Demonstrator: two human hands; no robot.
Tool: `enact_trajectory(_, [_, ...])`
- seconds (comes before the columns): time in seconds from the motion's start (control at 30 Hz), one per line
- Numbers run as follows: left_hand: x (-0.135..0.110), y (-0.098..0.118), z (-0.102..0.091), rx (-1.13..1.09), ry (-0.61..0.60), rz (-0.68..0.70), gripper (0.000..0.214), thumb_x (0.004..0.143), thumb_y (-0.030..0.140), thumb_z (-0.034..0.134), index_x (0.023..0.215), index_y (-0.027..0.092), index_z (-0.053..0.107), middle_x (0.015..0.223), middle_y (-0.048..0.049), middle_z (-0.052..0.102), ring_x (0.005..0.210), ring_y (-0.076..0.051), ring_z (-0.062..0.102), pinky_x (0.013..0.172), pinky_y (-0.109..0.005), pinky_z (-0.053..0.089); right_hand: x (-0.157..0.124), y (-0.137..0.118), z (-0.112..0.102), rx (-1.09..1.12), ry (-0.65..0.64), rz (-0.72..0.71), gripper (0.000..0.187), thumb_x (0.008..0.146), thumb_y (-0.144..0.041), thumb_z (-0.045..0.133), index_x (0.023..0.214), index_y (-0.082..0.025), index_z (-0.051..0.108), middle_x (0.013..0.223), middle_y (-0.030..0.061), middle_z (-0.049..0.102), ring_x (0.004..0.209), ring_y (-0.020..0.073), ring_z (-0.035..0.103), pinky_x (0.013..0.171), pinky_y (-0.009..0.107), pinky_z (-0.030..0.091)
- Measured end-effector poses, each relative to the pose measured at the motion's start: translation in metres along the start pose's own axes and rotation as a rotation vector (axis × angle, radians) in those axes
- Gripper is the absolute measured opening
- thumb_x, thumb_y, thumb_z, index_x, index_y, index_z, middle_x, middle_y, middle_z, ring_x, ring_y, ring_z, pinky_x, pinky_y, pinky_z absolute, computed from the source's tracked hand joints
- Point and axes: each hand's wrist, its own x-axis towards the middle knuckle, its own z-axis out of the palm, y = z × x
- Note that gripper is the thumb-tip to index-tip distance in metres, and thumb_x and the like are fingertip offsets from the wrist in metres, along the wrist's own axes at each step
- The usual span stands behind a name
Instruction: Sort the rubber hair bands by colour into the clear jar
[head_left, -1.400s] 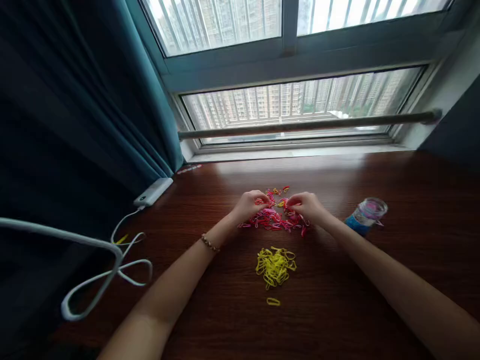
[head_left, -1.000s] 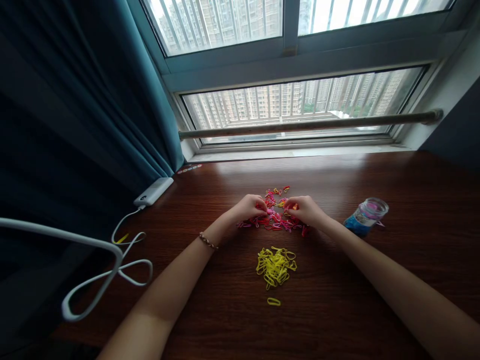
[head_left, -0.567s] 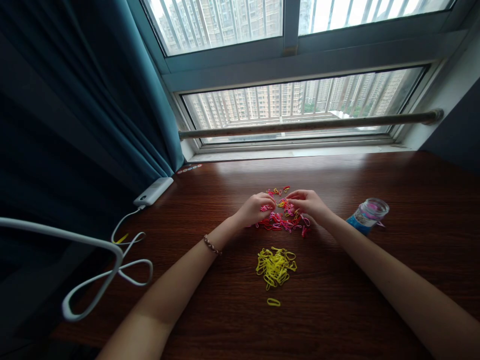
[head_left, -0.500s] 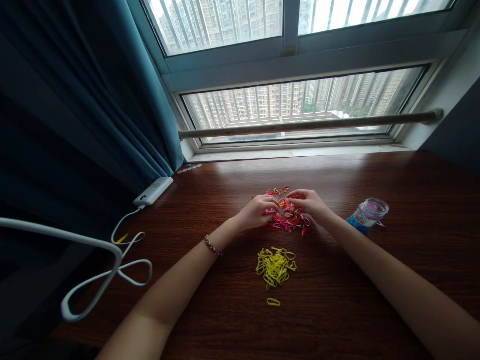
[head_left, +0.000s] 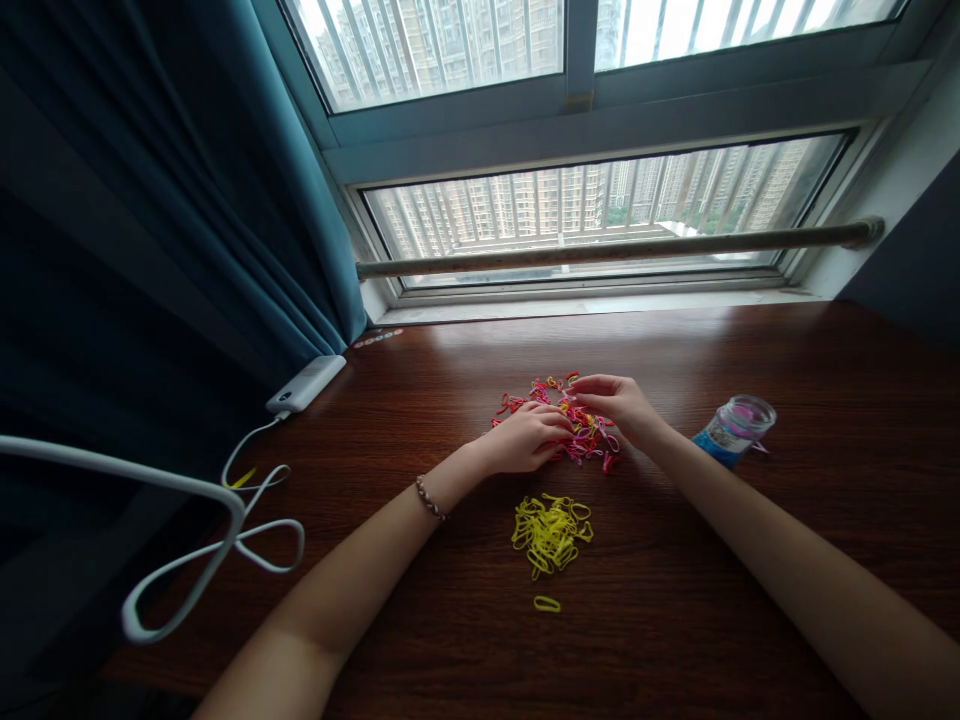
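We have both hands at the mixed pile of small, thin pink and red loop bands, likely rubber [head_left: 586, 437], mid-surface, with a few yellow loops mixed in. Left hand [head_left: 531, 437]: palm down, fingers bent over the pile's near left part; fingertips partly hidden, so we can't tell if it grips a band. Right hand [head_left: 613, 403]: thumb and index nearly together at the far right part; too small for us to tell if a band is pinched. The step looks like picking through the pile. To do it well, we'd spread the tangle thin with light fingertips, take one loop at a time by its edge, and lift gently so neighbours don't drag along; the left palm is best raised a little, since it covers loops. We'd also mind the left wrist near the heap of small yellow loop bands [head_left: 552, 535], easily brushed. Counts: two hands; one mixed pile; one yellow heap, just nearer us; one separate yellow loop band [head_left: 547, 610] below that; one clear jar with a blue lower part [head_left: 731, 432], mouth uncovered, beyond the right forearm; one braided-looking bracelet [head_left: 429, 500] on the left wrist; one dark reddish-brown wood-grain surface [head_left: 675, 580]. Loops in pile and heap overlap too much for us to count.
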Motion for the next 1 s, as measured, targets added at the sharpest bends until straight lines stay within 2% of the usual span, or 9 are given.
enact_trajectory(0.03, [0.000, -0.002, 0.001, -0.004, 0.011, -0.003, 0.021, 0.083, 0.021, 0.046, 0.096, 0.022, 0.062, 0.106, -0.0045, 0.061, 0.104, -0.018, 0.050, 0.096, -0.035, 0.032, 0.001, 0.000, 0.000, -0.054, -0.013, -0.022, 0.031, 0.061, -0.030, 0.069, 0.087, -0.014, 0.065, 0.088, 0.0071, 0.068, 0.074, 0.0167, 0.064, 0.066, 0.027, 0.051])
enact_trajectory(0.1, [0.000, -0.007, 0.003, -0.019, 0.034, -0.004, 0.019, 0.082, 0.020, 0.047, 0.093, 0.020, 0.063, 0.100, -0.0055, 0.062, 0.100, -0.018, 0.052, 0.093, -0.034, 0.035, 0.003, 0.001, -0.002, -0.319, 0.010, -0.056, 0.026, 0.068, -0.029, 0.062, 0.089, -0.015, 0.066, 0.089, 0.0062, 0.068, 0.072, 0.0158, 0.064, 0.064, 0.026, 0.051])
enact_trajectory(0.2, [0.000, -0.012, 0.005, -0.056, 0.055, 0.001, 0.019, 0.082, 0.016, 0.047, 0.089, 0.019, 0.064, 0.093, -0.0063, 0.064, 0.094, -0.017, 0.054, 0.088, -0.032, 0.039, 0.006, 0.002, -0.007, -0.765, 0.063, -0.057, 0.016, 0.067, -0.021, 0.059, 0.080, -0.017, 0.069, 0.076, 0.0029, 0.069, 0.066, 0.0141, 0.063, 0.060, 0.022, 0.048])
enact_trajectory(0.3, [0.001, -0.012, 0.005, -0.086, 0.073, -0.014, 0.019, 0.081, 0.017, 0.047, 0.089, 0.018, 0.064, 0.092, -0.0070, 0.064, 0.091, -0.017, 0.055, 0.086, -0.031, 0.041, 0.005, 0.000, -0.011, -0.930, 0.088, -0.008, 0.011, 0.060, -0.017, 0.063, 0.068, -0.019, 0.070, 0.065, 0.0029, 0.067, 0.063, 0.0153, 0.062, 0.055, 0.021, 0.043])
enact_trajectory(0.4, [0.001, -0.009, 0.004, -0.106, 0.101, -0.030, 0.018, 0.080, 0.020, 0.051, 0.093, 0.017, 0.063, 0.096, -0.0084, 0.064, 0.093, -0.018, 0.056, 0.087, -0.033, 0.041, 0.001, -0.004, -0.012, -1.046, 0.134, 0.046, 0.005, 0.058, -0.023, 0.066, 0.062, -0.021, 0.069, 0.063, 0.0047, 0.066, 0.062, 0.0164, 0.060, 0.050, 0.021, 0.038])
enact_trajectory(0.53, [0.001, -0.007, 0.004, -0.134, 0.064, 0.038, 0.019, 0.081, 0.020, 0.051, 0.094, 0.018, 0.063, 0.100, -0.0077, 0.064, 0.098, -0.018, 0.056, 0.092, -0.032, 0.039, -0.003, -0.005, -0.009, -1.120, 0.127, 0.100, 0.007, 0.053, -0.026, 0.071, 0.057, -0.022, 0.068, 0.061, 0.0049, 0.065, 0.061, 0.0173, 0.060, 0.049, 0.022, 0.035])
enact_trajectory(0.7, [0.000, -0.007, 0.004, -0.071, 0.022, 0.023, 0.018, 0.082, 0.019, 0.048, 0.090, 0.019, 0.065, 0.099, -0.0058, 0.064, 0.097, -0.018, 0.056, 0.094, -0.033, 0.037, 0.001, 0.002, -0.010, -1.081, 0.059, 0.081, 0.006, 0.058, -0.023, 0.066, 0.061, -0.023, 0.070, 0.064, 0.0035, 0.067, 0.063, 0.0167, 0.060, 0.054, 0.022, 0.038])
enact_trajectory(1.0, [0.000, -0.010, 0.006, -0.102, 0.105, -0.048, 0.019, 0.081, 0.018, 0.048, 0.094, 0.015, 0.062, 0.100, -0.0094, 0.061, 0.093, -0.017, 0.055, 0.085, -0.029, 0.043, 0.007, 0.000, -0.014, -0.903, 0.096, 0.087, 0.014, 0.059, -0.025, 0.065, 0.069, -0.017, 0.071, 0.064, 0.0032, 0.068, 0.061, 0.0154, 0.061, 0.052, 0.021, 0.041])
